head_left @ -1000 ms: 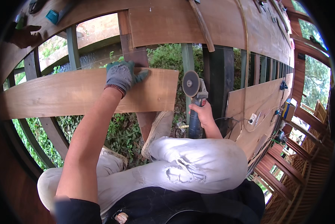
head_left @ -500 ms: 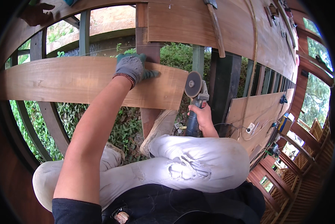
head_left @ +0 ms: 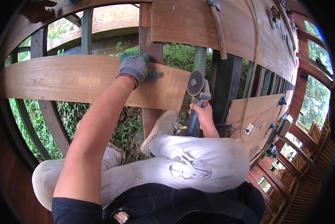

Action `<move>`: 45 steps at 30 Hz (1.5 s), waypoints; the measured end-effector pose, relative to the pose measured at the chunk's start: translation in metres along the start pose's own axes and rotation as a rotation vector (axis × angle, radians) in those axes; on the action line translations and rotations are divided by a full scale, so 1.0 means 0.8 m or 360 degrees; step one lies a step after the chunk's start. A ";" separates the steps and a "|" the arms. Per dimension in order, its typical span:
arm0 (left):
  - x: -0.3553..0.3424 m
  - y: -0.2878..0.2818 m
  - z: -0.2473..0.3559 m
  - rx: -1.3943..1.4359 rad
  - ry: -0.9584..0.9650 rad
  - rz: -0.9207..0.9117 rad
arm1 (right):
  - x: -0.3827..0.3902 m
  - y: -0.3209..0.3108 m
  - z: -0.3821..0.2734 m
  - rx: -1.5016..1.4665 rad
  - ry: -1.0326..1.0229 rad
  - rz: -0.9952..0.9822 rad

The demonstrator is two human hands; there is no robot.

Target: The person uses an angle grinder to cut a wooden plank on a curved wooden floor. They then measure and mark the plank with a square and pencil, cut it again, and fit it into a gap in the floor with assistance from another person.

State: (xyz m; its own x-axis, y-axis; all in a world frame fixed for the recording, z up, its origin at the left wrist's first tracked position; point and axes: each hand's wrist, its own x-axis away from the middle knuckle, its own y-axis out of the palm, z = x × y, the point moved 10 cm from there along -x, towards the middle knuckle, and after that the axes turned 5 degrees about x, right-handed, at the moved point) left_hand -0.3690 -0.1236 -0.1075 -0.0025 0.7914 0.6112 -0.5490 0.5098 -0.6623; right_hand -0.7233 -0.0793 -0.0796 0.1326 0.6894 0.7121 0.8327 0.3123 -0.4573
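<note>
A long brown wooden plank [head_left: 78, 80] lies across the beams in front of me. My left hand [head_left: 134, 68], in a grey and green work glove, grips its far edge near the right end; the fingertips go out of sight behind the edge and the thumb lies along the face. My bare right hand [head_left: 203, 115] is closed around the body of an angle grinder [head_left: 193, 123]. The grinder's round disc [head_left: 195, 83] stands right beside the plank's right end; whether they touch I cannot tell.
Open gaps between the joists [head_left: 51, 121] show plants below. A hammer [head_left: 217, 31] rests on the boards [head_left: 186, 22] at the far side. Another person's hand [head_left: 38, 11] is at the far left. Cables and a white socket [head_left: 249, 129] lie on a board to the right.
The view has shifted slightly. Both hands keep their holds, and the grinder stays beside the plank's end with hardly any movement.
</note>
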 end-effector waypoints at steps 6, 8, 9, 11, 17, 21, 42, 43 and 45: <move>0.001 0.000 0.000 -0.0004 -0.0001 -0.0017 | -0.003 0.000 -0.006 0.0011 -0.0026 -0.0001; 0.001 -0.001 0.001 0.0016 0.0011 0.0017 | -0.004 -0.001 -0.003 0.0010 0.0025 0.0008; 0.002 -0.001 0.001 0.0023 0.0017 0.0046 | -0.005 0.001 -0.005 -0.0016 0.0003 -0.0011; 0.002 -0.003 0.000 0.0020 0.0026 0.0096 | -0.005 0.001 -0.005 -0.0023 0.0012 -0.0023; 0.000 -0.001 -0.001 0.0042 0.0025 0.0063 | -0.003 -0.001 -0.003 0.0005 0.0022 -0.0011; 0.002 -0.003 0.000 0.0017 -0.0008 0.0021 | 0.000 -0.001 0.003 0.0043 0.0025 -0.0015; 0.005 -0.005 0.002 -0.0027 0.0029 0.0042 | -0.003 0.000 0.005 0.0051 0.0028 -0.0009; 0.004 -0.005 0.002 -0.0025 0.0029 0.0041 | -0.002 0.001 0.005 0.0037 0.0021 -0.0007; 0.003 -0.003 0.001 -0.0039 0.0016 0.0025 | -0.003 0.002 0.003 0.0016 0.0002 -0.0004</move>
State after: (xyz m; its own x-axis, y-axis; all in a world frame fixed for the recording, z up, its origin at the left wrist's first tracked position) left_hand -0.3685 -0.1236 -0.1039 -0.0023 0.8027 0.5964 -0.5284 0.5054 -0.6822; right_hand -0.7241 -0.0790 -0.0837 0.1310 0.6877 0.7141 0.8277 0.3206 -0.4606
